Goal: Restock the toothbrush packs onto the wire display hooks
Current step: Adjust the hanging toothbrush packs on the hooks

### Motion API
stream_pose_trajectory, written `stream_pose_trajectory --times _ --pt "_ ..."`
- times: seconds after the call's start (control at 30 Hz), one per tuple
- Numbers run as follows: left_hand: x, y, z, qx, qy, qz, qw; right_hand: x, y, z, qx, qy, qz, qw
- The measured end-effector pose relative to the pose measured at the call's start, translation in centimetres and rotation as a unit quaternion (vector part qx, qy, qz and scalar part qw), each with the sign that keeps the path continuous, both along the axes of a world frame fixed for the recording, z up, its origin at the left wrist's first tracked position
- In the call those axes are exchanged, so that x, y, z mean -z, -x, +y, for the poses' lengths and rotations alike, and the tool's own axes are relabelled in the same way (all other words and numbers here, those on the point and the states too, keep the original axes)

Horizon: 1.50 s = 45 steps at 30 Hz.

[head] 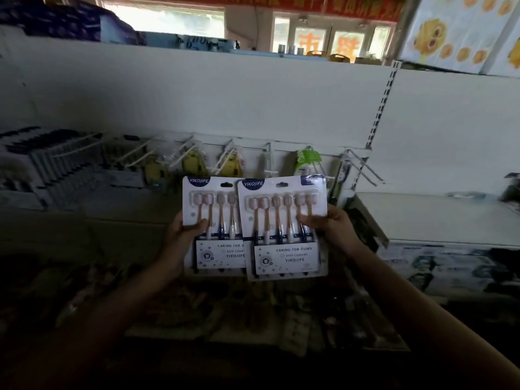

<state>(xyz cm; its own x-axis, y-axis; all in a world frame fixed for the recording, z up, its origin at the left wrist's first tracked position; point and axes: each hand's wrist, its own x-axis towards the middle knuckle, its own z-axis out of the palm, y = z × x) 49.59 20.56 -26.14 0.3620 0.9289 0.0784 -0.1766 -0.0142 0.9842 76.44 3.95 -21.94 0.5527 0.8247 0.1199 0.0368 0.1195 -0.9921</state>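
Two toothbrush packs are held up side by side in front of the display, one per hand. Left hand [187, 229] pinches the left pack [209, 220] at its left edge, thumb on the front face; grip is pressed onto the card. Right hand [326, 222] pinches the right pack [282, 225] at its right edge, thumb across the blister; grip is also pressed on. Right pack overlaps the left pack's right side.

Key relation: both packs stand upright, long axis vertical, hang slots at the top, grips at mid-height below them. Wire display hooks [363, 167] sit above and behind the packs, prongs pointing out toward the person. Bare hooks lie up and right, so the right hand looks nearer; the slot likely has to rise and line up with a prong tip.

Look: white cards, blue "YIKOJIFE" corner tag, a row of pale-headed brushes with orange and dark handles under clear plastic, "CARING FOR GUMS" label below. Shelf backing [225, 94] is plain white.
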Motion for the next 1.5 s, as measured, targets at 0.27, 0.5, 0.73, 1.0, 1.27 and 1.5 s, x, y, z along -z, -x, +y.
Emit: stream_pose_trajectory --times 0.27,0.5,0.73,1.0,1.27,1.5 --pt "-0.8 13.6 9.7 -0.019 -0.021 0.008 1.0 0.7 13.2 10.0 -0.038 -0.004 -0.019 0.999" --pt "-1.8 19.4 16.7 -0.063 0.008 -0.023 0.998 -1.0 18.7 18.2 -0.088 -0.013 -0.041 0.995" --pt "-0.5 24.7 21.8 -0.068 0.013 -0.049 0.996 -1.1 23.2 24.0 -0.13 -0.033 -0.03 0.991" --pt "1.3 33.7 30.3 -0.066 0.006 -0.037 0.997 0.5 31.3 30.7 -0.122 -0.018 -0.02 0.992" --pt "1.0 42.4 36.7 -0.066 0.0 -0.044 0.997 1.1 40.3 36.7 -0.13 -0.028 0.0 0.991" --pt "1.1 46.2 39.7 -0.081 0.008 -0.054 0.995 1.7 43.7 39.6 -0.142 -0.019 -0.002 0.99"
